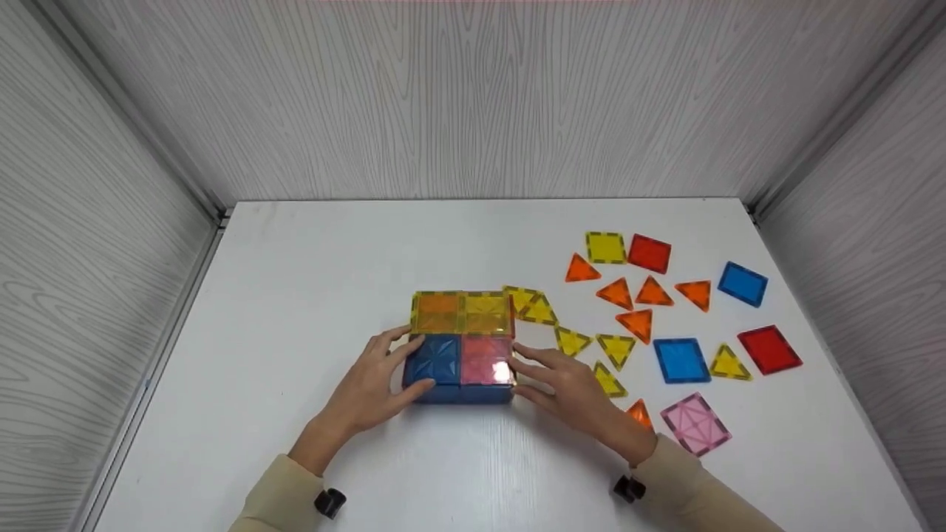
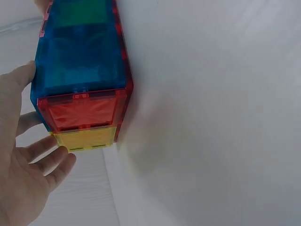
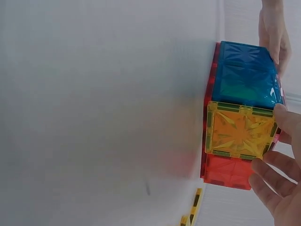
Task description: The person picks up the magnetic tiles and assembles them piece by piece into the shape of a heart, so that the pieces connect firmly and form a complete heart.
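A low box of translucent magnetic tiles [image 1: 460,360] stands on the white table. Its top has two yellow squares [image 1: 485,313] at the back, with a blue square [image 1: 433,360] and a pink square [image 1: 485,361] in front. Blue tiles [image 3: 244,88] make up the front wall. The left hand [image 1: 375,386] touches the box's left end, where a red tile [image 2: 83,113] and a yellow tile [image 2: 87,138] show. From the other side, the right hand [image 1: 565,384] rests its fingertips on the right end, near a yellow tile [image 3: 241,130] and a red tile [image 3: 227,171].
Loose tiles are spread over the table's right side: several orange triangles [image 1: 634,325], several yellow triangles [image 1: 615,349], blue squares [image 1: 681,360], red squares [image 1: 770,349], a yellow square [image 1: 606,247] and a pink square [image 1: 696,423]. Two yellow triangles [image 1: 538,308] lie close to the box.
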### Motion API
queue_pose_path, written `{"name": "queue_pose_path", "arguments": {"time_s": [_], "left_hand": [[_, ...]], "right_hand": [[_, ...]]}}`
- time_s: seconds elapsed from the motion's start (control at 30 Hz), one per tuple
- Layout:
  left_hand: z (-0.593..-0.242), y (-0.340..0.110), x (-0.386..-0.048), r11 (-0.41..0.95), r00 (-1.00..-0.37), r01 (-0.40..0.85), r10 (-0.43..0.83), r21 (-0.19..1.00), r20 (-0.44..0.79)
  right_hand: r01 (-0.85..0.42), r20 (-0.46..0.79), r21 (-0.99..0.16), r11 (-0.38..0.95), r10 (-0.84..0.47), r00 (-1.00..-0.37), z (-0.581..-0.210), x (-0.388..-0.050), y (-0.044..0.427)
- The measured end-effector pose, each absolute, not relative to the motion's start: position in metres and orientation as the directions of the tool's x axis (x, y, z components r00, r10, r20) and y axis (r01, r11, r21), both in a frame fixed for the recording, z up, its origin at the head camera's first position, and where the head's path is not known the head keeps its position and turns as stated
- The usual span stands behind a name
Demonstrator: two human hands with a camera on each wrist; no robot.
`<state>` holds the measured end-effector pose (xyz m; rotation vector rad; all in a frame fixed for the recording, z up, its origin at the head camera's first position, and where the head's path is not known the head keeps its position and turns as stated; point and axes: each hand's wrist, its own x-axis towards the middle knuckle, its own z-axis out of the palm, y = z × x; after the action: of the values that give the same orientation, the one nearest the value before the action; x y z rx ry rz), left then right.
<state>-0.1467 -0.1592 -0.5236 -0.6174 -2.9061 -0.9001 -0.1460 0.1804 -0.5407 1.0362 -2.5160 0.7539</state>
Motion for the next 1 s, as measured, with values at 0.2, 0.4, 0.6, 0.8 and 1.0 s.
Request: {"name": "queue_pose_path", "arguments": {"time_s": [0.2,0.4,0.6,0.8,1.0], "left_hand": [[-0.523,-0.184,-0.163,0.785,-0.932,0.362,0.321,0.503,0.168],[-0.523,-0.212,-0.182,0.798,-0.946,0.324,0.289,0.508,0.149],[-0.522,-0.24,-0.2,0.816,-0.955,0.295,0.267,0.497,0.128],[-0.522,-0.261,-0.213,0.844,-0.959,0.281,0.257,0.456,0.116],[-0.52,-0.276,-0.225,0.859,-0.965,0.26,0.247,0.44,0.087]], "right_hand": [[-0.758,0.524,-0.293,0.583,-0.565,-0.637,-0.54,-0.17,0.147],[-0.74,0.463,-0.298,0.603,-0.587,-0.665,-0.536,-0.193,0.114],[-0.713,0.385,-0.339,0.614,-0.6,-0.701,-0.533,-0.217,0.085],[-0.695,0.328,-0.358,0.623,-0.613,-0.718,-0.532,-0.237,0.061],[-0.675,0.27,-0.357,0.646,-0.62,-0.736,-0.531,-0.254,0.044]]}}
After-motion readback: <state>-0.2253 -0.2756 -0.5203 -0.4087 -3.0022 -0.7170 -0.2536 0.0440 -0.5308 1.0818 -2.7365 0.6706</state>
